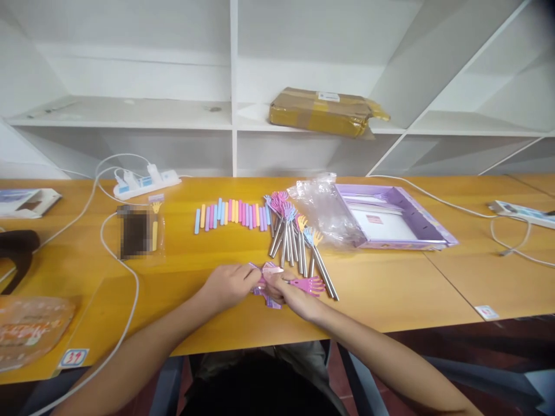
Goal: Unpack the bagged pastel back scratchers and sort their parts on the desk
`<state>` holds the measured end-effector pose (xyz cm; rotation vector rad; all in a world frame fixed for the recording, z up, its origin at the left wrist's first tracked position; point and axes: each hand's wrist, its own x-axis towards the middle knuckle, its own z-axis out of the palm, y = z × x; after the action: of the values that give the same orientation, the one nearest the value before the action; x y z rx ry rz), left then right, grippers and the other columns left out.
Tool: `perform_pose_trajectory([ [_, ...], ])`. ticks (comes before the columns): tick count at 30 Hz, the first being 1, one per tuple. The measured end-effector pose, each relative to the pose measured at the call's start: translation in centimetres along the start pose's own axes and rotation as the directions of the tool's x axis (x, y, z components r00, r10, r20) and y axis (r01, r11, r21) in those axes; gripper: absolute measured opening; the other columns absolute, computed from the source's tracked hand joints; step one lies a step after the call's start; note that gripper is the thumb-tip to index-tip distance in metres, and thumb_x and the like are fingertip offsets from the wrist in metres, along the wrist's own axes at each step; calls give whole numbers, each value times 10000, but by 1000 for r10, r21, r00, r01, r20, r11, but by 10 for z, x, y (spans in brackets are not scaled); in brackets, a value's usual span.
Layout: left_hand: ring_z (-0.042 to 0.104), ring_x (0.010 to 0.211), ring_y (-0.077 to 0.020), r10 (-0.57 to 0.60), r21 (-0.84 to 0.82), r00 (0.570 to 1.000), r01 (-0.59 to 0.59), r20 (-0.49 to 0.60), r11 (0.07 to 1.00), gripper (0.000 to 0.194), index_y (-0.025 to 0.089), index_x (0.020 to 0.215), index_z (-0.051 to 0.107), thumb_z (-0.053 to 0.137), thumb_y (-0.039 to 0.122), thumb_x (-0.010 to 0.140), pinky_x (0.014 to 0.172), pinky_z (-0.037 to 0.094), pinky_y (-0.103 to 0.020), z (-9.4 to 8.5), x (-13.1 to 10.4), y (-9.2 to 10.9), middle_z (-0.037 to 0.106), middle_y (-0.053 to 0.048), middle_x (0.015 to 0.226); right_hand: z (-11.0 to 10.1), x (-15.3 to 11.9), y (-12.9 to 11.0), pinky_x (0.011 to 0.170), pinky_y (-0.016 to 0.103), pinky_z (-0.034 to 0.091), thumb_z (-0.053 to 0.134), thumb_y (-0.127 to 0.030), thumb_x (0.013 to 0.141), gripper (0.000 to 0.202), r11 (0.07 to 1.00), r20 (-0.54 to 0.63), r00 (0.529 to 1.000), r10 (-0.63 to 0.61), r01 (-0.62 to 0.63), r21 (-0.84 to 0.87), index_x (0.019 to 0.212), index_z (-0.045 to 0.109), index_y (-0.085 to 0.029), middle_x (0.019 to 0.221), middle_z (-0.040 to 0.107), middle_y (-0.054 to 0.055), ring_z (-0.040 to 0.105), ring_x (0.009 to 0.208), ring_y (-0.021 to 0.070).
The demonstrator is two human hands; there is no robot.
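Behind the tray (433, 238), a carton (312, 115) bore an unreadable label (328, 96). Left of the tray, the right hand (281, 289) was clamped on a pink scratcher (309, 284); the left hand's (232, 283) grip I couldn't tell. Farther left, a sticker (73, 358) read "39".

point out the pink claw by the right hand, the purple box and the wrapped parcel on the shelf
Pink claw (306, 283): head view, on its flat palm.
Purple box (405, 245): head view, on its front wall.
Wrapped parcel (318, 111): head view, around its middle.
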<state>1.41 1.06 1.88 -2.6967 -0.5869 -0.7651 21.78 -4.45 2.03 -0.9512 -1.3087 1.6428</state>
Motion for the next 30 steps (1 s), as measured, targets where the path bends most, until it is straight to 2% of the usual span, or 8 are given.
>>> perform_pose_trajectory([
  [3, 578, 599, -156, 33, 4, 999, -33, 8, 999, 274, 210, 832, 577, 472, 183, 1084, 535, 355, -326, 3, 1, -5, 619, 11, 685, 0, -6, 1, 492, 302, 90, 598, -658, 994, 673, 978, -8, 997, 71, -68, 195, 595, 236, -255, 546, 182, -96, 131, 485, 79],
  [6, 586, 602, -157, 61, 3, 998, -61, 7, 998, 274, 209, 830, 575, 490, 210, 1090, 538, 360, -327, 4, 5, -6, 619, 13, 679, 3, -17, -1, 491, 293, 70, 626, -619, 984, 658, 968, -53, 996, 66, -51, 247, 588, 259, -244, 555, 188, -94, 130, 490, 73],
  [13, 589, 580, -152, 124, -15, 992, -124, -32, 992, 380, 203, 834, 577, 431, 365, 1145, 526, 340, -329, 4, 16, -4, 618, 12, 660, 1, -33, -7, 490, 287, 57, 660, -625, 959, 667, 963, -81, 994, 69, -45, 267, 586, 263, -240, 555, 177, -97, 120, 485, 65],
  [24, 566, 541, -150, 135, -58, 991, -134, 15, 989, 386, 209, 790, 544, 361, 234, 1129, 509, 322, -334, 8, 15, -5, 619, 5, 647, -9, -51, -8, 477, 286, 68, 612, -608, 995, 643, 965, -93, 992, 90, -64, 253, 593, 271, -240, 552, 191, -93, 139, 479, 68],
  [30, 551, 534, -145, 134, -42, 990, -132, 40, 990, 400, 211, 765, 535, 384, 276, 1130, 503, 311, -340, 3, 17, -6, 605, 6, 636, -13, -57, -12, 469, 284, 66, 626, -584, 991, 639, 967, -117, 990, 83, -51, 251, 590, 267, -240, 547, 184, -92, 142, 474, 68],
])
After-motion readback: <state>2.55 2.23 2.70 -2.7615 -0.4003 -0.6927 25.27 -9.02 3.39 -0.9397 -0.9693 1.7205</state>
